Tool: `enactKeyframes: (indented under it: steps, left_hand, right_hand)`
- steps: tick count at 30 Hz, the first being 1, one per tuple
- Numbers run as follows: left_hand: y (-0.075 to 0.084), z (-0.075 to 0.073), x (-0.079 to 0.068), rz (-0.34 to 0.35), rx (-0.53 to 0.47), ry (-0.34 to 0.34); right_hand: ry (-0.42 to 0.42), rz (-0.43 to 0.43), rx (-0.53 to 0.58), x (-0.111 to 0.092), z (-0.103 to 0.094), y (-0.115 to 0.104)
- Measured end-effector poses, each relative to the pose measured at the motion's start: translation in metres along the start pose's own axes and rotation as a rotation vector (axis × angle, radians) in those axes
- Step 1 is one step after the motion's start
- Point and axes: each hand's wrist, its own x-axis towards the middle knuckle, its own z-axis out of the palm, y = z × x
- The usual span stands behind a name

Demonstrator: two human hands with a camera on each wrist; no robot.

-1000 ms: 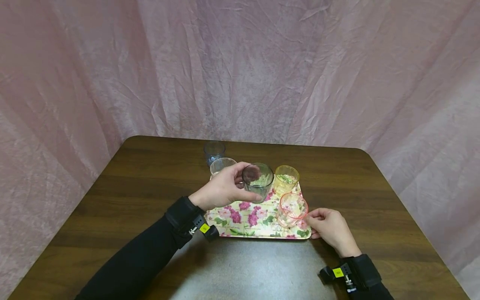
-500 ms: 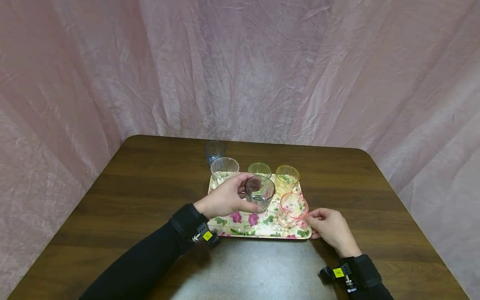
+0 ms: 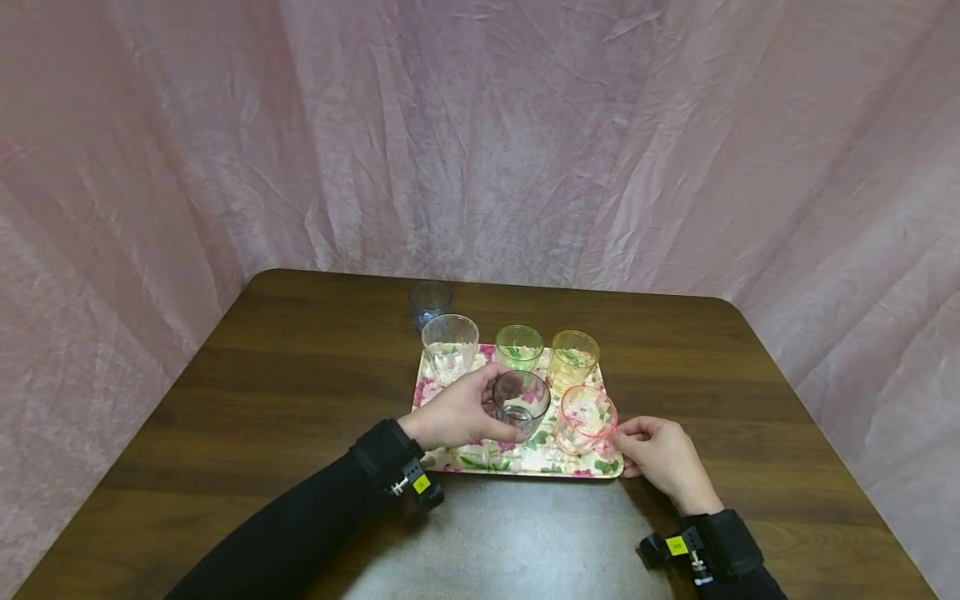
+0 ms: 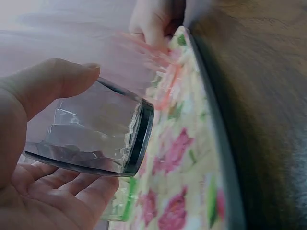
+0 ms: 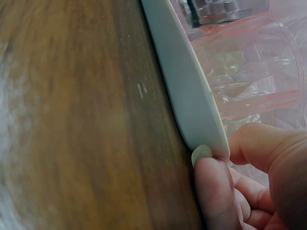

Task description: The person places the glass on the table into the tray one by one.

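My left hand grips a smoky grey glass, thumb on the near side and fingers on the far side. In the left wrist view the glass's thick dark base is close to the floral tray; whether it touches I cannot tell. At the tray's front right corner, my right hand pinches the rim between thumb and finger. On the tray stand a pink-rimmed glass beside the right hand, a yellow glass, a green glass and a clear glass.
A blue glass stands on the brown wooden table, off the tray behind the clear glass. Pink cloth hangs beyond the table's far edge. Greyish glare covers the table in front of the tray.
My left hand has moved toward me and lower with the grey glass, uncovering the green glass and the clear glass. My right hand has stayed at the tray's corner.
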Motion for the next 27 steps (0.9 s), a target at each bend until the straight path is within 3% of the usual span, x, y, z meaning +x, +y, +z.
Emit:
enactKeyframes:
  steps: [8, 14, 21, 27]
  left_hand:
    - [-0.001, 0.008, -0.003, -0.015, -0.065, -0.013]
    - [0.017, 0.013, -0.011, -0.039, -0.039, 0.006]
    - [0.018, 0.013, -0.013, -0.048, -0.005, 0.000]
    - [-0.011, 0.011, -0.004, -0.047, 0.000, 0.011]
  right_hand:
    - [0.000, -0.005, 0.005, 0.000, 0.000, 0.001]
    - [-0.004, -0.009, 0.006, 0.000, 0.000, 0.001]
    - [-0.005, -0.012, 0.008, 0.001, 0.001, 0.002]
    - [-0.007, -0.008, 0.005, 0.001, 0.000, 0.001]
